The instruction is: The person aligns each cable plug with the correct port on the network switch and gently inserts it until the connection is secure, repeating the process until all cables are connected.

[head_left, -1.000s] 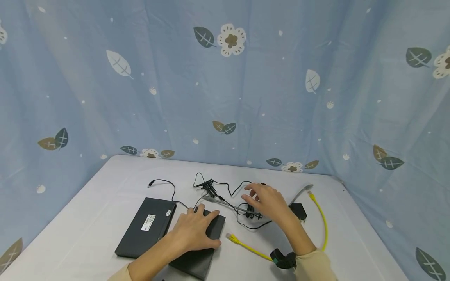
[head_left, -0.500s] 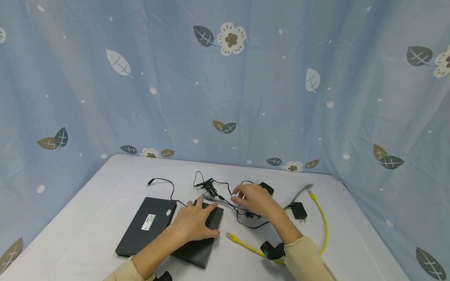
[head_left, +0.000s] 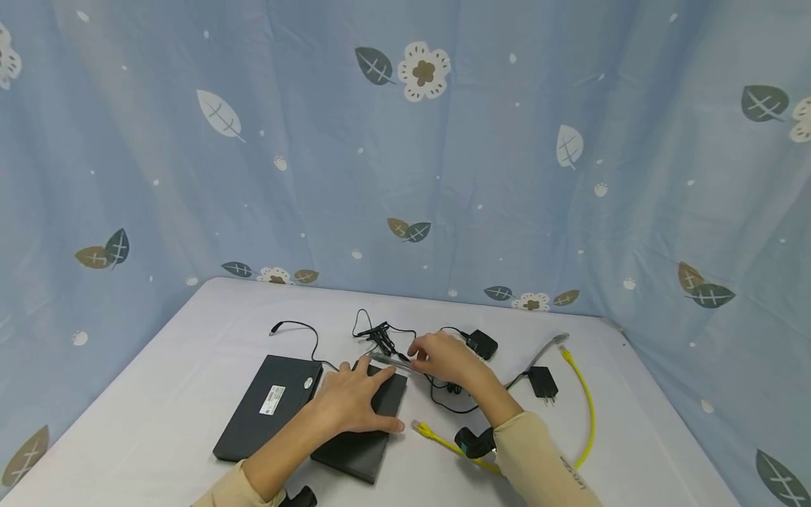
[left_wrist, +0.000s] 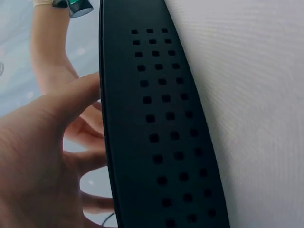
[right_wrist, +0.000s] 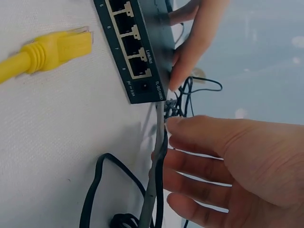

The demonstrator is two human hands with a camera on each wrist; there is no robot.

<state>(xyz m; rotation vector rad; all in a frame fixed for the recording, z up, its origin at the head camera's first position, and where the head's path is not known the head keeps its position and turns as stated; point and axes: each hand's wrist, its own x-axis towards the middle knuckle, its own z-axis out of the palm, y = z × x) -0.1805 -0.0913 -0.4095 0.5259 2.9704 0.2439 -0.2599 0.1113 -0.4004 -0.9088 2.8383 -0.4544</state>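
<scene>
My left hand [head_left: 348, 405] rests spread on a black network switch [head_left: 355, 456]; in the left wrist view the thumb and fingers touch the top of the switch [left_wrist: 161, 118], above its perforated side. Ports of the switch [right_wrist: 126, 42] show in the right wrist view. Over the cables to the right is my right hand [head_left: 443, 358], fingers loosely bent. In its wrist view, the right hand [right_wrist: 247, 166] has thumb and fingertips beside a black cable [right_wrist: 159, 190] and a grey network cable [right_wrist: 150, 192]; whether they touch is unclear.
A second black box [head_left: 262, 408] with a white label lies left of the switch. Behind are a black cable bundle [head_left: 382, 341] and a black adapter [head_left: 483, 344]. At right are a plug adapter [head_left: 543, 382] and a yellow network cable [head_left: 589, 412].
My right hand has moved left and lower over the cables, uncovering the adapter behind it. My left hand stays on the switch, which has shifted slightly away from me.
</scene>
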